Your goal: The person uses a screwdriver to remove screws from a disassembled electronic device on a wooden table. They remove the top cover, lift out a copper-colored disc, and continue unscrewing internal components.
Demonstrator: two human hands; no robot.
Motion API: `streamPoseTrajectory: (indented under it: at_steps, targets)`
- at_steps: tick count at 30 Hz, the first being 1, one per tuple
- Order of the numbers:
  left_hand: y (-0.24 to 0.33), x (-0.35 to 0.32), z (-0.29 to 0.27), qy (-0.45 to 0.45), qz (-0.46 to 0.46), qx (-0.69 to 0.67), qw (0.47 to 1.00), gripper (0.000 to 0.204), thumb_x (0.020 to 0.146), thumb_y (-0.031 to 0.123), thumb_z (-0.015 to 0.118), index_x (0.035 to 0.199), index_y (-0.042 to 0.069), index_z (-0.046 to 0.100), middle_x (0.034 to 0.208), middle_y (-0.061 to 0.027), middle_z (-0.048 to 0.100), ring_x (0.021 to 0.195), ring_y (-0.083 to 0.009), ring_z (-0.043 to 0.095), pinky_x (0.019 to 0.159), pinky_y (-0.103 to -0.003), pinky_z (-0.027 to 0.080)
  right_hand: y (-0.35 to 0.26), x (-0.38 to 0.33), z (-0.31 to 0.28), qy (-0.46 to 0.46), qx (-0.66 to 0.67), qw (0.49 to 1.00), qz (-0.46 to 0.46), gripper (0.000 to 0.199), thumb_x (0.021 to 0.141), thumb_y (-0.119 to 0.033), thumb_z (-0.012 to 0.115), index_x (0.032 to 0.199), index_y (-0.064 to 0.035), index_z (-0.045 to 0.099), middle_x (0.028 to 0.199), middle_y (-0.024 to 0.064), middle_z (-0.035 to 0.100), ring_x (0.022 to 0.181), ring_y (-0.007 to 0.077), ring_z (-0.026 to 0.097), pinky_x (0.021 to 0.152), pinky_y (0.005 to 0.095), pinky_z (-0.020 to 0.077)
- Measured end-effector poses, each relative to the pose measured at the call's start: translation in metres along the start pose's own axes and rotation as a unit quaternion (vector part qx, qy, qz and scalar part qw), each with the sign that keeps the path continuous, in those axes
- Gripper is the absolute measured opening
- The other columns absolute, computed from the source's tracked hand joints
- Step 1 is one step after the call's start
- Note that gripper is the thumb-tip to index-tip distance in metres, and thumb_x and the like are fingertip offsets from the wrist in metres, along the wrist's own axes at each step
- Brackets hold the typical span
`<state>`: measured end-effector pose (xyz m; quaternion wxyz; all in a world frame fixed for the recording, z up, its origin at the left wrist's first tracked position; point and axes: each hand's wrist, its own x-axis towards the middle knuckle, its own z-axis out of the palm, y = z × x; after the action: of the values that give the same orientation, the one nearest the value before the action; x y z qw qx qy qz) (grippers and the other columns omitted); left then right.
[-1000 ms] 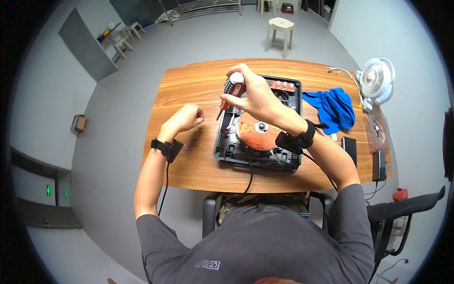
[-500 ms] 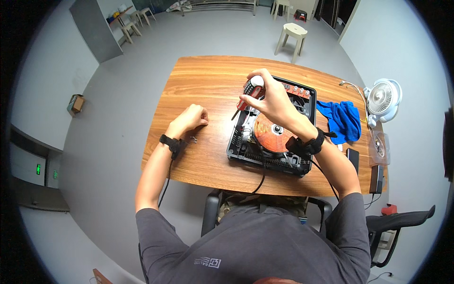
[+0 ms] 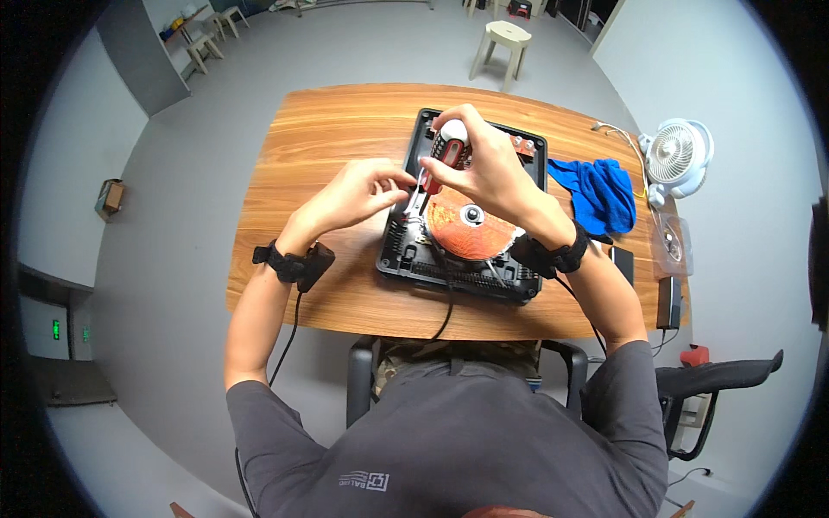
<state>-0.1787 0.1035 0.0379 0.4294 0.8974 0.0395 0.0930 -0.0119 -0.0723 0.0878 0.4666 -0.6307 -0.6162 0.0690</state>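
Note:
An opened induction cooker (image 3: 399,265) lies on the wooden table, its black shell showing a round copper coil (image 3: 473,235) and inner parts. My right hand (image 3: 492,168) is wrapped round a red-and-black screwdriver (image 3: 448,154) with a white end, tilted over the cooker's upper left part. The screwdriver's tip points down into the inner parts, and I cannot tell what it touches. Beside it, my left hand (image 3: 363,192) reaches over the cooker's left edge, thumb and fingers apart, fingertips close to the screwdriver. Nothing shows in that hand.
To the right of the cooker lie a blue cloth (image 3: 599,192), a white fan (image 3: 679,160), a clear plastic container (image 3: 673,242) and a black box-shaped device (image 3: 670,302). Cables from my wristbands hang over the table's front edge. A stool (image 3: 505,41) stands beyond the table.
My left hand has come off the tabletop, opened from a curled shape and moved right to the cooker. My right hand still holds the screwdriver, now lower over the inner parts. The view has shifted slightly.

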Motion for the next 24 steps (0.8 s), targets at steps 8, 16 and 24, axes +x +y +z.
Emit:
streamPoseTrajectory:
  at_steps: [8,16,24]
  targets:
    - [0.018,0.017,0.042,-0.046,0.06,0.039,0.996,0.022,0.085,0.011,0.079,0.104,0.001,0.071,0.09,-0.0145,0.073,0.082,-0.0289,0.071,0.076,-0.039,0.055,0.002,-0.021,-0.008,0.002,-0.043,0.998,-0.04,0.043,0.084,-0.015,0.081,0.116,-0.001,0.054,0.089,0.0177,0.066,0.079,0.0296,0.07,0.071,0.0376,0.056]
    - [-0.008,0.002,0.054,-0.08,0.046,0.059,0.994,0.021,0.084,0.003,0.076,0.104,0.002,0.072,0.109,-0.0162,0.066,0.103,-0.0339,0.066,0.09,-0.043,0.054,0.006,-0.032,-0.004,-0.032,-0.013,0.999,0.01,0.041,0.086,-0.016,0.081,0.114,-0.0018,0.054,0.087,0.0154,0.066,0.077,0.0259,0.07,0.068,0.0362,0.0561]
    - [-0.009,-0.009,0.065,-0.088,0.093,0.053,0.99,0.022,0.084,0.002,0.075,0.104,0.008,0.071,0.114,-0.0132,0.06,0.109,-0.0338,0.062,0.093,-0.042,0.053,-0.003,-0.039,-0.004,-0.05,-0.019,0.998,-0.039,0.04,0.087,-0.016,0.079,0.114,-0.0023,0.053,0.087,0.0164,0.065,0.079,0.0266,0.069,0.07,0.0365,0.0555]
